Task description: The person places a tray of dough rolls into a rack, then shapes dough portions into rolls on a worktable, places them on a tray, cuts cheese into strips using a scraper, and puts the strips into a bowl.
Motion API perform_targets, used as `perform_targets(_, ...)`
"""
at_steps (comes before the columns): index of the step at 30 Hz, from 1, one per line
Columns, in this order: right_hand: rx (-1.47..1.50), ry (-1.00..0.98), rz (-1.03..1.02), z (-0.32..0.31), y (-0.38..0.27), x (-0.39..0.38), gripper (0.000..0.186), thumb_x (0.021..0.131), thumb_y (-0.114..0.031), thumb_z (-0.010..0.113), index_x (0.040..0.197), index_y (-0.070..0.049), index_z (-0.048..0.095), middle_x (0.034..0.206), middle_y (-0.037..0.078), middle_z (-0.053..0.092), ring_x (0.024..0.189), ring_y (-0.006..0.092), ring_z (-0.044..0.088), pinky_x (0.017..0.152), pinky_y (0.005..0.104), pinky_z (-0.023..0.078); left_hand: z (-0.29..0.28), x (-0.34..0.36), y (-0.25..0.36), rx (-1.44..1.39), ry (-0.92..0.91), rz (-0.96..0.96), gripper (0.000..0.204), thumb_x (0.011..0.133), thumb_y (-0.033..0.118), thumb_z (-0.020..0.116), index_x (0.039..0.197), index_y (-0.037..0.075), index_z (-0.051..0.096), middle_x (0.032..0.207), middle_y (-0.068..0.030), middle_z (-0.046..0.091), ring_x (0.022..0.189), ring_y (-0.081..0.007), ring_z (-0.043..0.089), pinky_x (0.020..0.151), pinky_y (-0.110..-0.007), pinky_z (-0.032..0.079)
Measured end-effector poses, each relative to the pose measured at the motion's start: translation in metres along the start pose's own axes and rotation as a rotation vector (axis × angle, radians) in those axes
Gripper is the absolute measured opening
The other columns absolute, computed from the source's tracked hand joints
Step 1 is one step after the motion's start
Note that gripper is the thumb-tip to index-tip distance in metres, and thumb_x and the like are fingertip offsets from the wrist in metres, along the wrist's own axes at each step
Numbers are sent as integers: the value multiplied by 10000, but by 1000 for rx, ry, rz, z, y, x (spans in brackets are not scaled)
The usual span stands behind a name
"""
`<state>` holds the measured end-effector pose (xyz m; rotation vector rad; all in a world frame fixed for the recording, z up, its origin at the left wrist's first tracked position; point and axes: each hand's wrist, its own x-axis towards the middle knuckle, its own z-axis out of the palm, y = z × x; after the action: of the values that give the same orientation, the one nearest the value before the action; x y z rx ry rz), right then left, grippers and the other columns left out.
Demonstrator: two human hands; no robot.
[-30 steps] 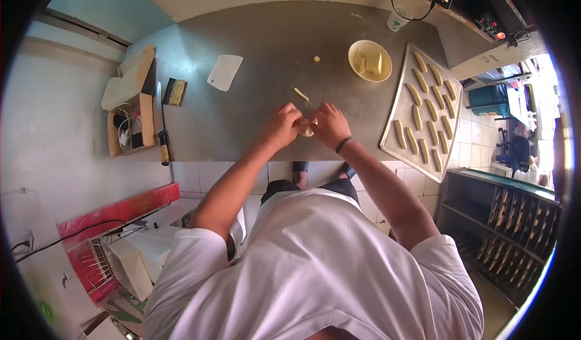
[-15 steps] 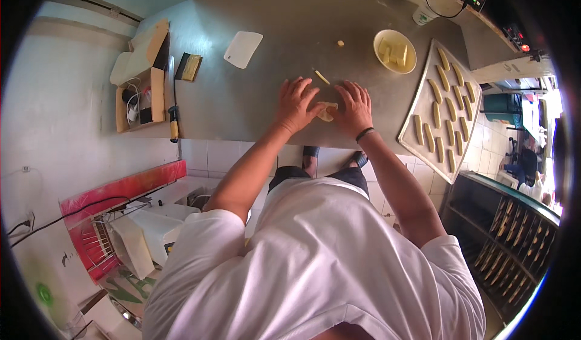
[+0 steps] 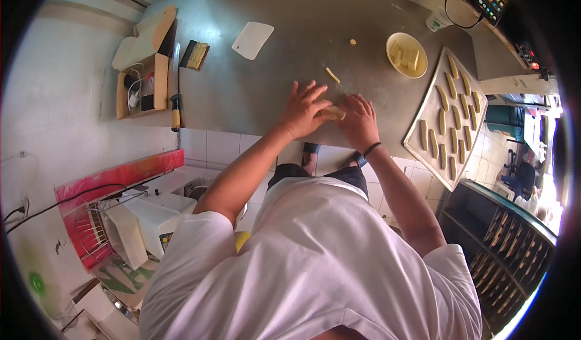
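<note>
A small pale piece of dough (image 3: 334, 114) is held between my two hands, just above the near part of the steel table. My left hand (image 3: 302, 111) pinches its left end with thumb and forefinger, the other fingers spread. At the right end, my right hand (image 3: 360, 121) has its fingers curled close round the dough, partly hiding it. Just beyond the hands a thin pale yellow stick (image 3: 332, 75) lies on the metal. Farther off sits a small yellowish lump (image 3: 353, 41).
To the right stand a bowl (image 3: 392, 42) of pale yellow pieces and a tray (image 3: 413, 135) with rows of dough sticks. A white scraper (image 3: 253, 40), a dark-and-gold flat block (image 3: 196, 55), a long knife (image 3: 176, 113) and an opened cardboard box (image 3: 160, 82) lie leftward.
The dough looks folded into a narrower, longer shape between my fingers. My right hand's fingers have curled in more. The whole view has shifted slightly.
</note>
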<state>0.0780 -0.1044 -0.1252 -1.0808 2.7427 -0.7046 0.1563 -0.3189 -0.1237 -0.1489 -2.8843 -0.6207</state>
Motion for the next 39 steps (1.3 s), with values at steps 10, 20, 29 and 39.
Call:
perform_targets(10, -57, 73, 17, 1, 3, 2, 399, 812, -310, 813, 1172, -173, 710, 1468, 56, 548, 1472, 303, 399, 1246, 536, 246, 2, -4, -4, 9, 95, -21, 383, 809, 462, 826, 974, 149, 681, 1476, -85, 532, 1472, -315, 413, 1229, -646, 197)
perform_targets(20, 55, 5, 56, -7, -7, 3, 434, 784, -312, 828, 1177, -183, 699, 1477, 67, 539, 1488, 310, 378, 1262, 543, 204, 0, -6, -2, -44, 66, -76, 385, 783, 501, 835, 915, 163, 706, 1484, -61, 530, 1482, -297, 392, 1226, -662, 164)
perform_targets(29, 42, 21, 46, -6, -7, 2, 348, 815, -285, 797, 1122, -152, 704, 1466, 82, 548, 1488, 303, 379, 1256, 532, 227, -4, -3, -1, -39, 48, -75, 360, 802, 472, 837, 920, 163, 694, 1488, -50, 536, 1482, -291, 408, 1238, -637, 174)
perform_targets(39, -90, -36, -77, -22, -45, 16, 561, 839, -196, 722, 1373, -82, 595, 1475, 144, 516, 1420, 329, 440, 1233, 467, 299, -17, -25, 2, -172, -28, -90, 578, 784, 326, 861, 1294, 150, 654, 1598, -129, 430, 1498, -357, 364, 1221, -618, 245)
